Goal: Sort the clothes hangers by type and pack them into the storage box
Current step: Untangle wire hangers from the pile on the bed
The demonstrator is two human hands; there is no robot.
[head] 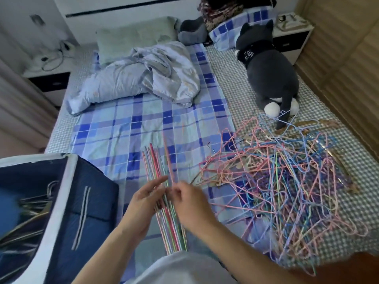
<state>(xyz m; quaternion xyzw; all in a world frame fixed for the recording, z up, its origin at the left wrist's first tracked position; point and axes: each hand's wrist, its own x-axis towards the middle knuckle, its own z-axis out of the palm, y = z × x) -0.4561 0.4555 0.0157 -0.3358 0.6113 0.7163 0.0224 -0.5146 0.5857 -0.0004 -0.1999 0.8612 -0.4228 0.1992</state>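
A tangled pile of thin coloured wire hangers [287,181] covers the bed at the right, with a few tan wooden hangers [320,125] at its far edge. I hold a stacked bundle of coloured hangers [164,201] edge-on in front of me. My left hand [143,203] supports the bundle from the left, fingers partly spread. My right hand [188,201] pinches a pink hanger against the bundle's right side. The dark blue storage box [67,193] stands open at the lower left, with metal hangers [34,203] inside.
A blue checked sheet [127,128] covers the bed, with a crumpled grey quilt [143,78] and pillows further back. A grey plush cat [268,74] lies at the right. Nightstands flank the bed; a wooden wardrobe [344,58] is at the right.
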